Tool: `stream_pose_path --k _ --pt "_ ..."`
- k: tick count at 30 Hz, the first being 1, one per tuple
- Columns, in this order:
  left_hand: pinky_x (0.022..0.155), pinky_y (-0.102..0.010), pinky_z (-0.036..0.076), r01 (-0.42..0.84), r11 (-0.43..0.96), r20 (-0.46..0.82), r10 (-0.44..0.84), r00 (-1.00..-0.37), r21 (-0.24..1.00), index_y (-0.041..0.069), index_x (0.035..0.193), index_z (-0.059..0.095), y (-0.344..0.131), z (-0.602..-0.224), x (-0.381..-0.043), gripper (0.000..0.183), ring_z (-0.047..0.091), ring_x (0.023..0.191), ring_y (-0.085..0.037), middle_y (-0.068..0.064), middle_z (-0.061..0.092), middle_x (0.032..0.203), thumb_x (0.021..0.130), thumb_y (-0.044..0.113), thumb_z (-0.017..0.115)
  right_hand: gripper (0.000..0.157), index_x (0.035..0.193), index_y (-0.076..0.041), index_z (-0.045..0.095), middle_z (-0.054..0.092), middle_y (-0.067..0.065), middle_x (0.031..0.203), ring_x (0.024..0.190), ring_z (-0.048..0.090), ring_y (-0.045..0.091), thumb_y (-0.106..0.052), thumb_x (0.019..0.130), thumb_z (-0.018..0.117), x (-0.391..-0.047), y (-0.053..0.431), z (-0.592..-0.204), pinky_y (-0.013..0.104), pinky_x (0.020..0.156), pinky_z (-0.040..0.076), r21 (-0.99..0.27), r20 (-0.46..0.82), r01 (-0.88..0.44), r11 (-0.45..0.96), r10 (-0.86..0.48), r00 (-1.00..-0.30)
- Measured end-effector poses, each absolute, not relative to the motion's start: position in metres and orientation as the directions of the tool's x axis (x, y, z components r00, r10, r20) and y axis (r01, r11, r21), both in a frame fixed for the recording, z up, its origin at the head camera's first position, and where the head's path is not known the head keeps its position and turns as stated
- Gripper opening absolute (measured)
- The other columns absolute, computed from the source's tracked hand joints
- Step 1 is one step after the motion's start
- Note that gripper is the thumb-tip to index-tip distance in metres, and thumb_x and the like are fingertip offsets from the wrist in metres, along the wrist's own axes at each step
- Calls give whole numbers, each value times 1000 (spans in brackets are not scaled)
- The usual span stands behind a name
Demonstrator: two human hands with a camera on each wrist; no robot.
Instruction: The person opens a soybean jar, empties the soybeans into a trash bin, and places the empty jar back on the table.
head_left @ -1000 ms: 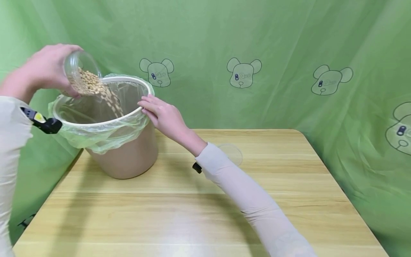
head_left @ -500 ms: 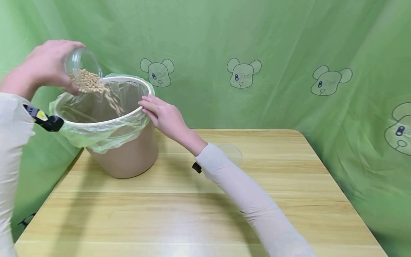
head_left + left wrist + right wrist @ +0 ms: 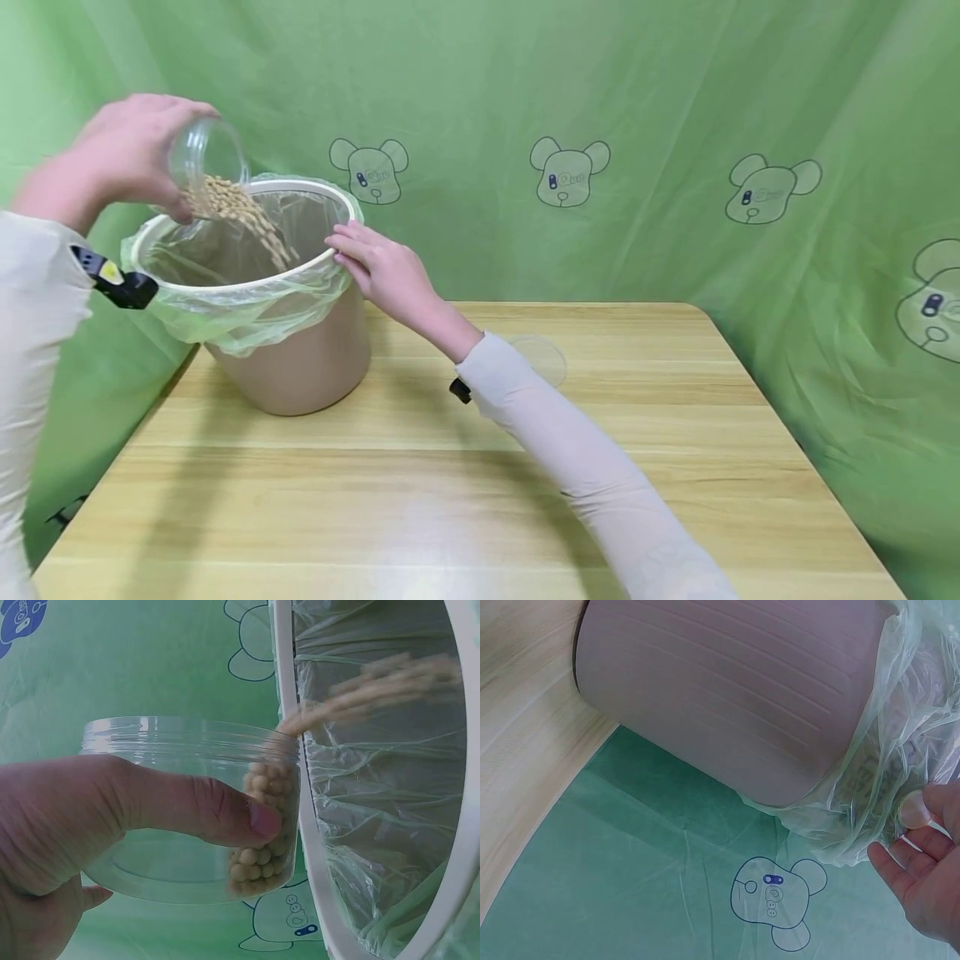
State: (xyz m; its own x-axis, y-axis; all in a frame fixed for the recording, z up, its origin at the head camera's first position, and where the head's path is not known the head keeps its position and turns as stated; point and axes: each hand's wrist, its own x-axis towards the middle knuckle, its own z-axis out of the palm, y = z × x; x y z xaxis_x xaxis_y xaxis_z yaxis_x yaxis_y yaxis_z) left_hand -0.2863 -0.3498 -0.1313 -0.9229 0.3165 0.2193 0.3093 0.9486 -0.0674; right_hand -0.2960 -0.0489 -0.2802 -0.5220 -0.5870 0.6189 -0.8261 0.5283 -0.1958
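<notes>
**One jar tipped, one bin**

We see the left hand with fingers curled round the jar at the far-left bin's rim, countless beans streaming in. The right hand grips that rim's right side. One clear disc lies farther right on the bench.

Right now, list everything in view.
table: one, light wood, foreground
bin: one, pinkish brown, on table
liner: one, pale green, lining bin
rim: one, white, atop bin
jar: one, clear, tilted toward bin
beans: many, beige, in jar, falling into bin
disc: one, clear, on table
cloth: count unclear, green, behind table
prints: several, dark-lined, on cloth
devices: two, black, at wrists
sleeves: two, white, on arms
left hand: one, bare, holding jar
right hand: one, bare, on rim
</notes>
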Motion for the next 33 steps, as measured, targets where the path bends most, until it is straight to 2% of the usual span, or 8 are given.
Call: stream_pose_path --k 17,33 --pt "116 -77 16 316 944 219 329 -918 -94 3 158 28 -344 -130 -288 133 24 144 -59 -34 33 157 43 10 95 31 133 -16 68 61 2 146 141 51 18 -23 105 58 -299 -49 -280 28 115 46 -200 615 -822 534 -584 -530" --pt "115 -77 16 314 942 231 334 -914 -120 4 158 29 -339 -130 -292 134 25 144 -57 -34 35 156 40 6 92 30 132 -15 69 61 3 145 141 51 18 -22 105 58 -297 -49 -278 29 113 48 -193 625 -824 533 -581 -522"
